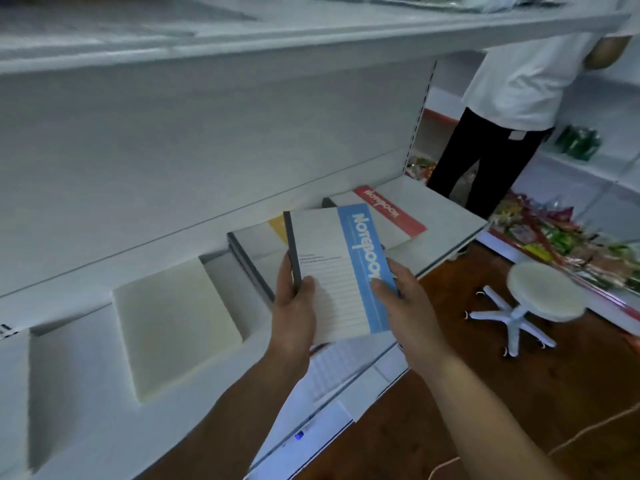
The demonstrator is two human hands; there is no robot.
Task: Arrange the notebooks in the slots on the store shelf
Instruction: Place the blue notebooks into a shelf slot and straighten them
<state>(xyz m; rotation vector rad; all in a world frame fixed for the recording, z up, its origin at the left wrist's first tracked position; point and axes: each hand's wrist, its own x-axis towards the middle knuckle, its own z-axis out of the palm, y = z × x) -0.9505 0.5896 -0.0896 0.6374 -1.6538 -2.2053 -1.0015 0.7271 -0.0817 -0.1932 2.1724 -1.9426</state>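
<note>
I hold a notebook with a blue stripe (337, 268) above the white store shelf (86, 393), tilted toward me. My left hand (294, 303) grips its grey spine edge, thumb on the cover. My right hand (398, 292) grips the blue-stripe edge, thumb on top. Behind it a red-striped notebook (388, 213) lies flat on the shelf at the right, and a yellow-marked notebook (277, 226) lies partly hidden under the held one. A cream notebook (173, 327) lies face down in a slot to the left. More lined notebooks (329, 372) lie beneath my hands.
A shelf board (277, 32) overhangs above. A person in a white shirt and black trousers (495, 133) stands at the right shelves. A white stool (533, 299) stands on the wooden floor. Packaged snacks (561, 237) fill low shelves at the right.
</note>
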